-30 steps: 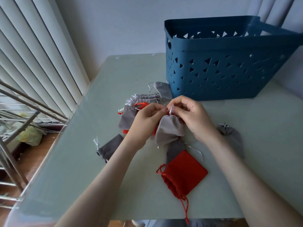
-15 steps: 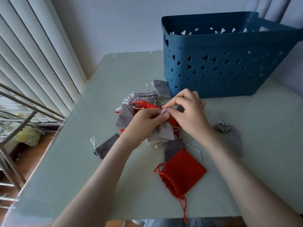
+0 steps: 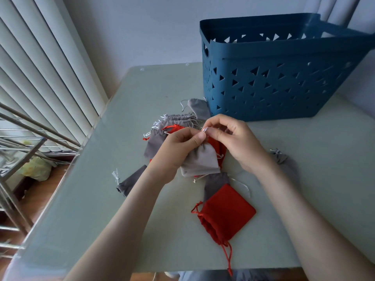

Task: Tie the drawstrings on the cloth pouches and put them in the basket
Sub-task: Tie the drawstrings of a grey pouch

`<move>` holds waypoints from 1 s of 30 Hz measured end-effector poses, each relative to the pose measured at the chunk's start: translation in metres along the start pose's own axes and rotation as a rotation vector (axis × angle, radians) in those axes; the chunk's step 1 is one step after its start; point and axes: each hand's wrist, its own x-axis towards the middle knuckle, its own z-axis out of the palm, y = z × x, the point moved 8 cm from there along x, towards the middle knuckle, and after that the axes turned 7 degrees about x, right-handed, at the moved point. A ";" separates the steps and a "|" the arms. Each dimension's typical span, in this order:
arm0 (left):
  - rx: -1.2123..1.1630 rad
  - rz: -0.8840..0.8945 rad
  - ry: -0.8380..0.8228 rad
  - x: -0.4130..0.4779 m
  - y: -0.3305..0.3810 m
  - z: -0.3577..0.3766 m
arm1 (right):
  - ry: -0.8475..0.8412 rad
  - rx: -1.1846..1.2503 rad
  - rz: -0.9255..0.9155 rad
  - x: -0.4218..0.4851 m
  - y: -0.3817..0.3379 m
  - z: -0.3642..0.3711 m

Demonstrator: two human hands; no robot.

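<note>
Above table (image 3: 142,94) | grey pouch (image 3: 199,163) under left fingers (image 3: 195,138) | right fingers (image 3: 216,130) pinch drawstring (image 3: 204,130)

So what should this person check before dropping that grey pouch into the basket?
1. Firm hold on the pouch: ok. The left hand grips the neck of the light grey pouch; the right hand pinches its white drawstring.
2. Knot finished: cannot tell; fingers hide it.
3. Basket ready: ok. The blue basket stands upright, open-topped, just behind the hands.
4. Room inside the basket: cannot tell; its bottom is out of sight.
5. All pouches done: not ok. The red pouch and other grey pouches lie on the table.
</note>
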 end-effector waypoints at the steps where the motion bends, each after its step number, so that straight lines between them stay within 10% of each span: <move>1: -0.030 -0.003 0.008 0.000 0.000 -0.001 | -0.021 0.074 0.016 0.000 0.001 0.002; 15: 0.340 0.232 0.408 -0.010 0.021 -0.018 | -0.067 0.316 0.170 -0.003 0.014 0.013; 30: 0.506 0.182 0.122 -0.002 0.012 -0.002 | 0.104 -0.031 -0.020 0.000 0.005 0.001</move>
